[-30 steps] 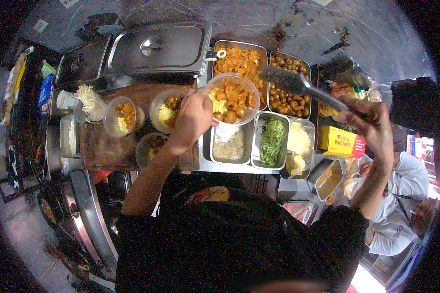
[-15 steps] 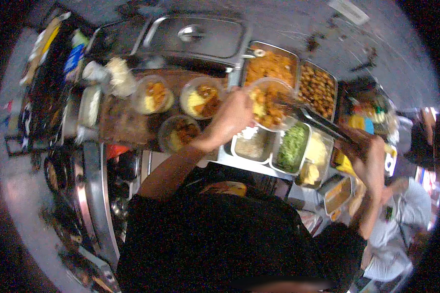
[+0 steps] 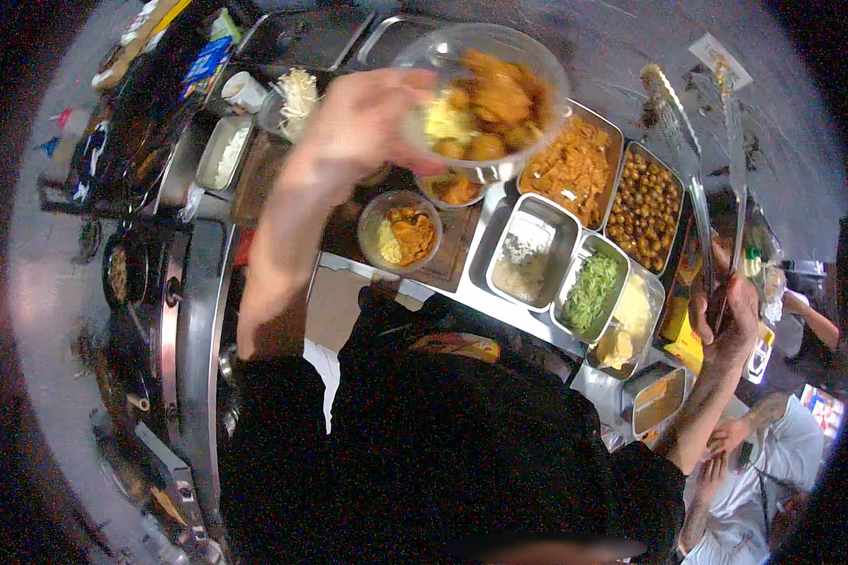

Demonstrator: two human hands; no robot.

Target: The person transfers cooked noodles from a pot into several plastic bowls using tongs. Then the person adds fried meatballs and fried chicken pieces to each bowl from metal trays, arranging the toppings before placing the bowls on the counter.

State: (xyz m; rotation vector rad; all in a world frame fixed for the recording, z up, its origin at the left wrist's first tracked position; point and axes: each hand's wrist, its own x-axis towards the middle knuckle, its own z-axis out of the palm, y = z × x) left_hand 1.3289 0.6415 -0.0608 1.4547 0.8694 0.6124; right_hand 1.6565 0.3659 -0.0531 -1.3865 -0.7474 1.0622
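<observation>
My left hand (image 3: 367, 118) is closed on the side of a clear plastic bowl (image 3: 433, 58), lifted above the counter. Inside lie orange sauced chunks, round brown pieces and some yellow shreds. My right hand (image 3: 730, 306) grips metal tongs (image 3: 698, 202); their arms point away from me, spread apart, with nothing between the tips. Under the raised bowl, a similar bowl (image 3: 457, 191) is partly hidden. Nearer me on the brown board (image 3: 448, 247) stands another filled bowl (image 3: 399, 233). Beyond the left hand, the rest of the board is covered by my arm.
Right of the board stand metal pans of orange food (image 3: 575, 165), brown balls (image 3: 644, 202), white bits (image 3: 528, 254) and green shreds (image 3: 592, 292). A tub of pale mushrooms (image 3: 297, 102) is at the back left. A person in grey (image 3: 782, 452) is at the lower right.
My left hand has raised the bowl up and away from the pans, closer to the camera. The tongs have left the bowl and swung right, their tips now pointing away from me.
</observation>
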